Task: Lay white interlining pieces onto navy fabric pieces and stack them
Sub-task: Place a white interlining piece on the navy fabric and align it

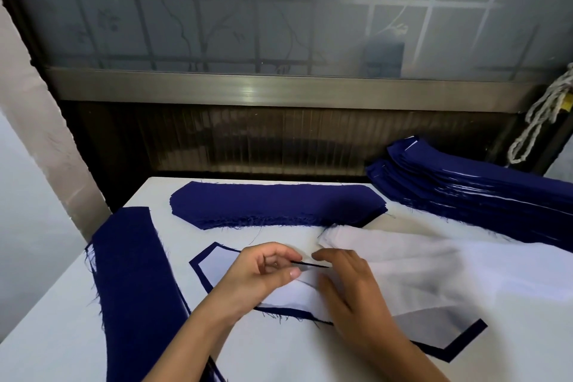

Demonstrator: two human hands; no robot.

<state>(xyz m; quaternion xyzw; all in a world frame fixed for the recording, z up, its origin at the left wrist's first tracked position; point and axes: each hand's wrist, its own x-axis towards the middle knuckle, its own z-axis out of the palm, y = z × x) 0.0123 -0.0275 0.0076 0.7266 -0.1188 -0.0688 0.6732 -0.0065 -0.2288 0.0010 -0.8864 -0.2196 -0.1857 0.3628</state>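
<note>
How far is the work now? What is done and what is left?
Done: tall navy-and-white stack at the right rear. In hand: white interlining lies on one navy piece; left hand pinches a dark thread, right hand rests flat on it. Left: the navy pile behind.

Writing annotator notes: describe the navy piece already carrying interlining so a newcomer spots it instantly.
On the white table, look at the near middle, under the left hand and right hand. A navy piece lies covered by white interlining, so only a thin navy border shows. The left strip, far pile and right-hand stack show bare navy tops.
</note>
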